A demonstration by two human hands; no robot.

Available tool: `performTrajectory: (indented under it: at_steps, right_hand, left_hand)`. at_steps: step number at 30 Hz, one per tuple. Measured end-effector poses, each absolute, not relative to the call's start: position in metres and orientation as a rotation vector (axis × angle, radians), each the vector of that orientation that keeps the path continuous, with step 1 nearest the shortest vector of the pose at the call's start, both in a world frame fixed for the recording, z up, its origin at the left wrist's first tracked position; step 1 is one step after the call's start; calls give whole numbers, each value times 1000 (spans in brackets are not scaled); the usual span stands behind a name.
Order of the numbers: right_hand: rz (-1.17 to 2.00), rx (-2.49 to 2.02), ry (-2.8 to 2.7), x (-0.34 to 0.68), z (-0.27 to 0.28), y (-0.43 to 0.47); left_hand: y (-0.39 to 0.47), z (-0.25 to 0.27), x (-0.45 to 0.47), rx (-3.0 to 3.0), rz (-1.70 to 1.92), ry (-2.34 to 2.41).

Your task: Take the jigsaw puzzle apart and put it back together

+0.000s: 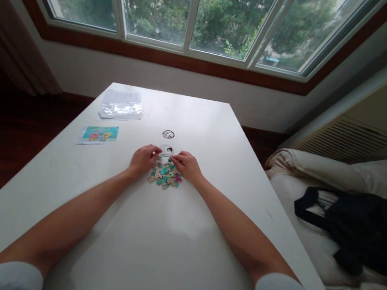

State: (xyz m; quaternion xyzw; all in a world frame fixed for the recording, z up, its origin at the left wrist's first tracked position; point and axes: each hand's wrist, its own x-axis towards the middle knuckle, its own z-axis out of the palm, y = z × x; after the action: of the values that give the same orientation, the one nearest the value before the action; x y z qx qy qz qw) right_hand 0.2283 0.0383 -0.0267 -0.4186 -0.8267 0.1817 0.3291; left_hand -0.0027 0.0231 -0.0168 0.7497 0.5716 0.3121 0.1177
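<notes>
A small heap of jigsaw puzzle pieces [165, 176] lies on the white table, mixed teal, beige, and a little pink and yellow. My left hand [144, 159] is at the heap's far left edge, thumb and fingers pinched around a puzzle piece [159, 158]. Opposite it, my right hand [188, 166] pinches at the far right edge, its fingertips on a dark green puzzle piece [169, 160]. Just beyond the fingertips lies a round pale disc [166, 150] with a dark spot. Farther back is a second round disc [168, 134] with a dark rim.
On the left of the table [175, 260] lies a colourful cartoon picture sheet [99, 135]. Behind it is a clear plastic bag [122, 104] over paper. A bed or sofa with dark clothing [367, 231] stands to the right. A window [192, 12] faces the table.
</notes>
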Motion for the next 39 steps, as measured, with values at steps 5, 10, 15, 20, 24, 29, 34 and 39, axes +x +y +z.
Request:
performTrajectory:
  at_steps: [5, 10, 15, 20, 24, 29, 34, 39]
  right_hand:
    - [462, -1176, -2073, 230, -25, 40]
    - [552, -1136, -2033, 231, -23, 40]
    - [533, -1183, -1930, 233, -26, 45]
    - [498, -1295, -1807, 241, -29, 50]
    - [514, -1390, -1752, 246, -31, 54]
    - [456, -1394, -1811, 246, -31, 55]
    - [487, -1144, -2080, 254, -24, 46]
    - [572, -943, -2365, 264, -8, 33]
  left_hand:
    - [19, -17, 0, 2318, 912, 1593]
    - [18, -19, 2, 2489, 858, 1438]
    - [19, -19, 3, 2518, 858, 1387]
    - [16, -15, 4, 2568, 808, 1293]
    - [14, -14, 4, 2594, 787, 1250]
    - [14, -14, 1, 2591, 776, 1250]
    - [15, -15, -3, 2547, 795, 1295]
    - [15, -16, -5, 2539, 803, 1301]
